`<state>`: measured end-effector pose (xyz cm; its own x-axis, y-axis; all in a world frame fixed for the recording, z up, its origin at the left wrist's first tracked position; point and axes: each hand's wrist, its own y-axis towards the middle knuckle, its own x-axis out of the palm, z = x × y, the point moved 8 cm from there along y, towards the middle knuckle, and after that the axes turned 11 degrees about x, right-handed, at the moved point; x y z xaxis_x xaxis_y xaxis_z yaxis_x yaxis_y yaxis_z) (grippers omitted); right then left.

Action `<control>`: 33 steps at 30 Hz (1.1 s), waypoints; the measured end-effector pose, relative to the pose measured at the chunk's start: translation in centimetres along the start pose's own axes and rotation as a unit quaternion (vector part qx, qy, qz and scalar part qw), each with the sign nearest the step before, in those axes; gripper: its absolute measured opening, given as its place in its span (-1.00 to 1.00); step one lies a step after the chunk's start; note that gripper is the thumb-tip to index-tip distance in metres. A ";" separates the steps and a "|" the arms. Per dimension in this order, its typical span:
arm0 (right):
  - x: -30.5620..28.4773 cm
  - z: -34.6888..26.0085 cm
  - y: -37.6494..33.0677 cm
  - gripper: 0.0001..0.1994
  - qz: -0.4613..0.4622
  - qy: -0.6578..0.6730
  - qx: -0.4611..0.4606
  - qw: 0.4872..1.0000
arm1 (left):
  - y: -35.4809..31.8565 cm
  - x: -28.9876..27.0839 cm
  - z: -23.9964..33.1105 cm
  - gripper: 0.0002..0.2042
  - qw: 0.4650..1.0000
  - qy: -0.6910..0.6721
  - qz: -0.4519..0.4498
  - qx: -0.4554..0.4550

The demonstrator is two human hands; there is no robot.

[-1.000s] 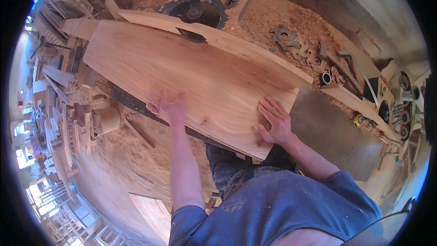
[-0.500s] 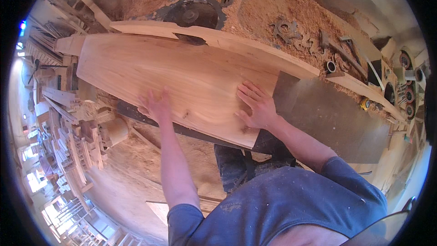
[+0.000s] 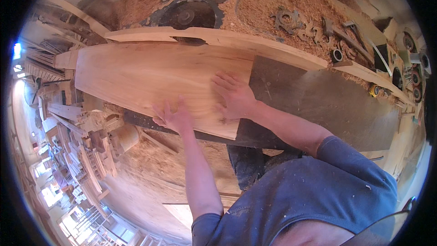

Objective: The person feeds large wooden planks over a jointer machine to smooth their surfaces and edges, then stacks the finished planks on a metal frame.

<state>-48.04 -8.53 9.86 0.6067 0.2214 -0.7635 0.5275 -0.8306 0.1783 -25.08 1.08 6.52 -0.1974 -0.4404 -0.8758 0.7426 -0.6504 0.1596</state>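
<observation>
A wide pale wooden board (image 3: pixel 150 75) lies flat on the grey metal machine table (image 3: pixel 318 100), its far edge against a long wooden fence (image 3: pixel 236 41). My left hand (image 3: pixel 175 117) presses flat on the board's near edge, fingers spread. My right hand (image 3: pixel 234 95) lies flat on the board's right end, close to where the bare metal begins. Neither hand grips anything.
A round dark cutter housing (image 3: pixel 189 13) sits behind the fence amid heaps of sawdust (image 3: pixel 268 0). Loose cutter heads and tools (image 3: pixel 296 23) lie at the back right. Stacked wood offcuts (image 3: pixel 86 150) fill the left, and sawdust covers the floor (image 3: pixel 168 168).
The board has slid leftward along the fence, exposing more bare metal table on the right. Both hands have stayed flat on it and travelled with it.
</observation>
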 end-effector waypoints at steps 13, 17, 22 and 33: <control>5.8 -3.9 6.5 -0.32 -0.015 0.004 -0.017 1.000 | 9.2 0.9 -7.5 -0.39 0.997 -0.062 0.052 0.009; 7.1 -5.6 8.2 -0.32 -0.027 -0.003 -0.025 0.999 | 11.2 1.5 -10.8 -0.27 0.983 -0.171 0.058 -0.021; 8.2 -5.9 9.3 -0.33 -0.022 -0.005 -0.020 1.000 | 12.8 0.6 -9.4 0.00 0.995 -0.084 0.053 -0.001; 9.8 -7.5 11.3 -0.36 0.000 0.003 -0.020 1.000 | 15.1 -0.6 -10.1 -0.36 0.999 -0.029 0.039 -0.012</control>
<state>-31.71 -11.89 9.04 0.6096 0.2244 -0.7603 0.5514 -0.8091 0.2033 -7.28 -2.31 4.85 -0.1744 -0.5257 -0.8326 0.7726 -0.5973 0.2152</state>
